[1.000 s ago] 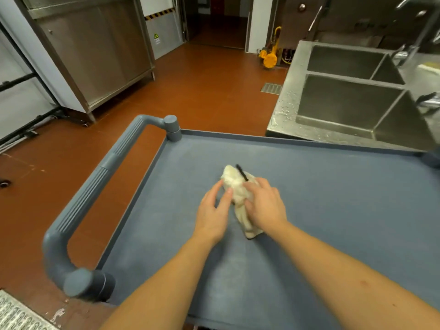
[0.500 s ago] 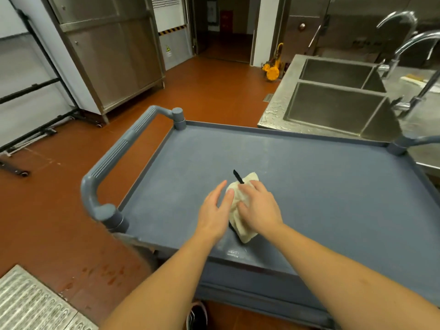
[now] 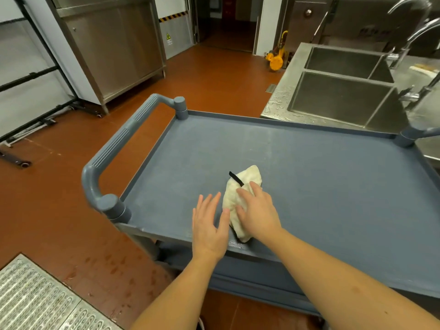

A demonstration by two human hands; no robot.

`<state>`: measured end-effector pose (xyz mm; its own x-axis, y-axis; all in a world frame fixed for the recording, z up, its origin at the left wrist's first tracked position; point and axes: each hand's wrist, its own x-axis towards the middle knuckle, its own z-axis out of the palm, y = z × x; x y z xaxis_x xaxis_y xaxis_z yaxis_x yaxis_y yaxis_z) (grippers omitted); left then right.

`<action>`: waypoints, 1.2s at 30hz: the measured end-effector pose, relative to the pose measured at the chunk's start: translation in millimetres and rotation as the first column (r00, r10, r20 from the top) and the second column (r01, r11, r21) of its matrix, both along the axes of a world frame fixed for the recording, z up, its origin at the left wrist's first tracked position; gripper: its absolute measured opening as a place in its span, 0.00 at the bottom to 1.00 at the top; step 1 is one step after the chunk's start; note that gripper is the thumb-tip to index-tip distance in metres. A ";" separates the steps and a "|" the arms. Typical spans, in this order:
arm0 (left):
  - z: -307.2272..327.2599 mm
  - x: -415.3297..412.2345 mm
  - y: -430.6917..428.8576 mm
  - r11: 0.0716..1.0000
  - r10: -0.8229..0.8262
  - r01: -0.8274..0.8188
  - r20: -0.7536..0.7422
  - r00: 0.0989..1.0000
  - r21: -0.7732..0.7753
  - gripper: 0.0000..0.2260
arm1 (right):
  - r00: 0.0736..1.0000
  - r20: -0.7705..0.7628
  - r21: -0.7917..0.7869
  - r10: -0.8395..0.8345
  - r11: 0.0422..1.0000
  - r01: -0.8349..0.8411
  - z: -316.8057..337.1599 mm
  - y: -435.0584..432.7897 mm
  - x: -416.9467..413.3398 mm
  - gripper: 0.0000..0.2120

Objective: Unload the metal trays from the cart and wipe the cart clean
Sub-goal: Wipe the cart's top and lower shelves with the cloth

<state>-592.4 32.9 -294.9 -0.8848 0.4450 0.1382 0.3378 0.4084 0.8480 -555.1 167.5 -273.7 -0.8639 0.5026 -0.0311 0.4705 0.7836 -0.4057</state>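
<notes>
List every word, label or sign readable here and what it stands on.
No text can be read.
Yellow triangular warning sticker on the metal door panel: print beneath it too small.
Black-and-yellow hazard stripe above it: no words.
Cart and cloth: no print.

Cart [image 3: 309, 177]: matt grey plastic, handle [image 3: 119, 148] ribbed. Cloth [image 3: 240, 194]: cream, soft, crumpled. Sink [image 3: 281, 103]: brushed steel, wet rim. Floor [image 3: 214, 77]: smooth, reddish-brown.

On the grey cart [image 3: 309, 177], the right hand [image 3: 258, 210] presses flat on a crumpled white cloth [image 3: 240, 186]; the left hand [image 3: 209, 225] hovers spread just beside it.
</notes>
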 end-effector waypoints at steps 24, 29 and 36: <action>-13.6 -40.2 -5.2 0.912 -0.203 0.090 -0.251 0.946 -0.400 0.44 | 0.942 -0.294 -0.188 -0.164 0.976 0.111 27.0 28.7 -43.9 0.19; -14.2 -47.0 -4.8 0.835 -0.198 0.065 -0.188 0.962 -0.546 0.54 | 0.999 0.031 -0.076 -0.017 0.997 0.019 13.8 7.1 -37.9 0.24; -13.7 -48.9 0.5 0.875 -0.166 0.097 -0.105 0.981 -0.474 0.55 | 0.997 0.042 -0.092 -0.058 0.994 0.062 9.2 7.6 -37.7 0.21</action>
